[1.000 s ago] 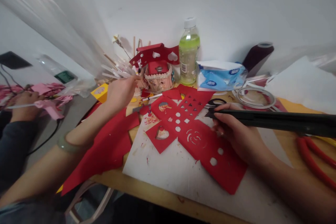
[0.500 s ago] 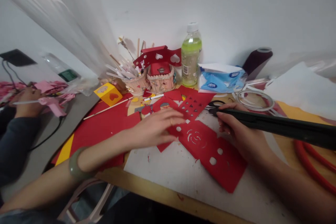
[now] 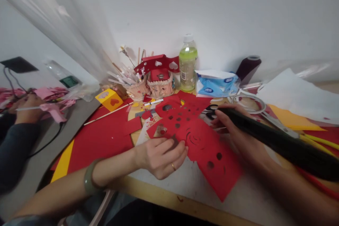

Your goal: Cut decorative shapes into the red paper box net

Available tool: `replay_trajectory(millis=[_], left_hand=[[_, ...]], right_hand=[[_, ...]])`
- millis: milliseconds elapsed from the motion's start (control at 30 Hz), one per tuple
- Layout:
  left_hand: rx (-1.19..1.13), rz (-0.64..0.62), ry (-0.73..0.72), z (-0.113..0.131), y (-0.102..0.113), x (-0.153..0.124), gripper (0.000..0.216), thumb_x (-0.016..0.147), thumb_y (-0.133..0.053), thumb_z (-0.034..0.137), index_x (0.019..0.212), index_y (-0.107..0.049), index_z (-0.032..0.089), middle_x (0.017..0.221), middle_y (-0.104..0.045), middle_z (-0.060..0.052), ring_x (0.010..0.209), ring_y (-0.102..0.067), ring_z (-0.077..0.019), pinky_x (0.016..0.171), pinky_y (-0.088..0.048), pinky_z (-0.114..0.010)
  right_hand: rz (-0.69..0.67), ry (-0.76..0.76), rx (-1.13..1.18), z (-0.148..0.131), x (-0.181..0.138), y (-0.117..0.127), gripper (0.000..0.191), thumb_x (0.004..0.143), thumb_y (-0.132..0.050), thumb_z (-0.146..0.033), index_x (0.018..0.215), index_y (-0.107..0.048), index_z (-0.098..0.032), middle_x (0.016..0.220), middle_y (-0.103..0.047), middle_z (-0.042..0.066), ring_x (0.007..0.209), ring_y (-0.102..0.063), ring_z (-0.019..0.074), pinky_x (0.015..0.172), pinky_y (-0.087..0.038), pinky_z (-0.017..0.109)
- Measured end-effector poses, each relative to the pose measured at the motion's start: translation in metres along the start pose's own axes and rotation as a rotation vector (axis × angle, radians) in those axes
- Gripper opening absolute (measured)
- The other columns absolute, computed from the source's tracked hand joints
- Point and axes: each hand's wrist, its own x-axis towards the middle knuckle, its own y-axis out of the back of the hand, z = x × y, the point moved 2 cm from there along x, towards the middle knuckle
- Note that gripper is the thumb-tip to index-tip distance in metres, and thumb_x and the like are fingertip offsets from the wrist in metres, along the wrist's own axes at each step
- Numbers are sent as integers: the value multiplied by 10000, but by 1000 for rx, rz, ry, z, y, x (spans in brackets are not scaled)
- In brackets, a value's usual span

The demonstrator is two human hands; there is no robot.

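A cross-shaped red paper cutout (image 3: 201, 144) with punched holes, hearts and swirl cuts lies on a white board (image 3: 182, 180). My left hand (image 3: 161, 157) pinches its near edge and lifts it slightly off the board. My right hand (image 3: 235, 132) holds a long black tool (image 3: 275, 141), its tip near the black scissors (image 3: 212, 110) at the cutout's far edge. A green bangle is on my left wrist.
Behind the cutout stand a green drink bottle (image 3: 188, 64), a tissue pack (image 3: 216, 84), pen-filled baskets (image 3: 137, 90) and a red house model (image 3: 159, 65). Red sheets (image 3: 103, 136) and a yellow box (image 3: 109, 99) lie left. Another person's hand (image 3: 25, 107) works with pink paper far left.
My left hand came back from the baskets, crossed the cutout and now grips its near edge, raising it. The right hand with the black tool stays put; the view shifted down.
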Motion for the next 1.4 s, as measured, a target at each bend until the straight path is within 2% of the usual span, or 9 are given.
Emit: replay_trajectory(millis=[200,333,433,533,700,933,1133,1233,1400], left_hand=[[137,102,50,-5,3,-3,156,865,-539,101,872,-691,134,906,-725,-39,729,-647,-147,551,-509,-245],[192,79,28,-11,4,-5,200,872,-514,102,886,-697,178,957,-727,-22,720,-617,-130,517,-494,-238],[191,52,-4,-16,3,-7,213,867,-522,110,967,-689,197,1006,-721,-30,738,-619,-139,512,-485,-254],[141,16,-16,-22,-1,-10,226,877,-524,113,1013,-675,213,1017,-720,-31,720,-628,-138,486,-455,-256],[77,-27,18,-31,-6,-11,227,886,-534,106,1029,-666,221,1007,-720,-30,726,-641,-143,493,-443,-261],[115,4,90,-40,-14,-12,226,879,-525,76,978,-663,225,843,-715,2,679,-613,-138,545,-458,-269],[17,-113,85,-42,-43,-12,175,930,-483,127,894,-643,187,815,-676,-13,722,-605,-123,603,-452,-240],[-62,-195,76,-40,-57,-16,206,937,-456,112,873,-642,175,807,-654,-17,708,-590,-102,587,-437,-199],[-107,-228,155,-42,-58,-25,223,919,-460,106,1063,-628,135,802,-660,-45,705,-605,-136,557,-448,-211]], right_hand=[[-134,188,-81,-18,-9,-1,277,728,-657,-531,835,-644,-275,908,-666,21,784,-627,198,618,-535,302],[-104,210,-61,-23,-10,6,266,756,-628,-536,833,-611,-282,866,-623,14,676,-579,162,544,-507,278],[-92,247,-55,-24,-9,11,292,718,-658,-547,817,-601,-279,868,-602,7,704,-564,164,590,-499,285],[-85,274,-107,-26,-10,12,246,717,-704,-463,831,-592,-276,844,-596,-8,728,-558,161,626,-474,280],[-62,394,-221,-35,-19,13,194,739,-698,-399,823,-570,-279,762,-592,-29,652,-561,148,565,-466,271],[-8,557,-362,-37,-24,18,174,759,-696,-357,838,-557,-291,706,-590,-27,609,-563,164,567,-480,311],[-74,319,-381,-19,-19,29,240,774,-665,-447,909,-573,-271,786,-631,5,654,-597,183,591,-507,329],[-51,270,-421,-15,-27,42,251,792,-632,-484,905,-587,-264,760,-609,6,654,-565,180,568,-474,305],[0,134,-530,-14,-44,66,293,771,-592,-570,829,-636,-286,897,-651,9,921,-576,246,783,-454,344]])
